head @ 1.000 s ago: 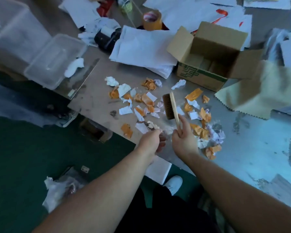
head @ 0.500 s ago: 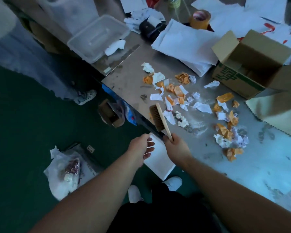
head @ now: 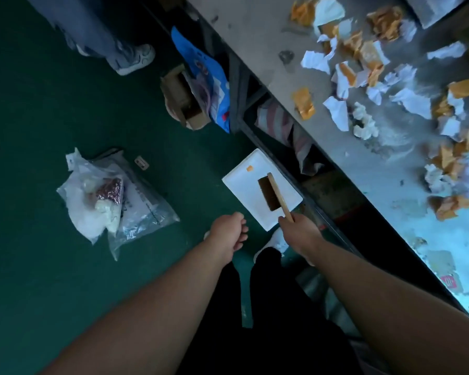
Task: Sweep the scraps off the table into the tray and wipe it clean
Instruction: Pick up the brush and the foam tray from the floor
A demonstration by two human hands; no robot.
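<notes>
A white rectangular tray [head: 241,185] sits low beside the table's edge, over the green floor, with one small orange scrap [head: 249,168] in it. My right hand [head: 299,230] grips the wooden handle of a brush [head: 271,193], whose dark bristles hang over the tray. My left hand [head: 228,234] hovers just left of the tray's near corner, fingers loosely curled and holding nothing. Several crumpled white and orange paper scraps [head: 363,77] lie scattered on the grey table [head: 349,169] at the upper right.
Another person's leg and pale shoe [head: 132,56] stand at the upper left. Clear plastic bags [head: 106,201] lie on the floor to the left. A small cardboard box [head: 183,98] and a blue bag [head: 209,79] sit by the table frame. My own feet are below the tray.
The view has tipped down toward the floor. My right hand has brought the brush from the table edge down over the tray, and an orange scrap now lies in the tray.
</notes>
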